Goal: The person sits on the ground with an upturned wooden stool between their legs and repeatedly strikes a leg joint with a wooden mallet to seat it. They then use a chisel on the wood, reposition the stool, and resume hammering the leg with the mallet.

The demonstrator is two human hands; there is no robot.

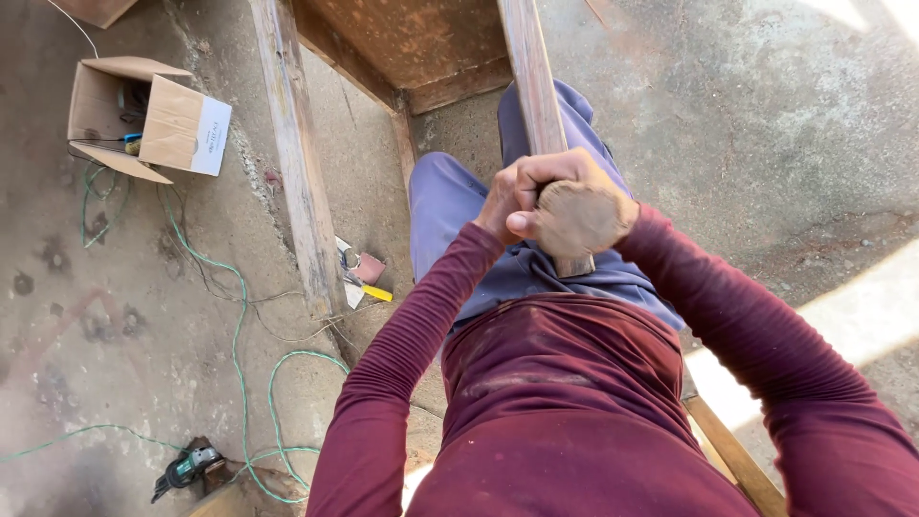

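Rough grey concrete floor (pixel 766 115) all round us, sunlit patches at right. We have both hands clamped on one pale weathered wooden leg (pixel 532 86) of an upturned table frame: left hand (pixel 517 196) curled tight round it, right hand (pixel 582 216) closed over the leg end, touching the left. Leg runs up from our lap between the knees. Second wooden leg (pixel 299 163) lies parallel at left, well apart; the gap between them is taken up by our blue trousers (pixel 450 201). Left of that: open brown cardboard box (pixel 144 120), green cable (pixel 239 325) looping across the floor to a small green power tool (pixel 187 469), probably a grinder. Yellow-handled tool (pixel 369 290) sits just beside the second leg's end. Right side open floor.
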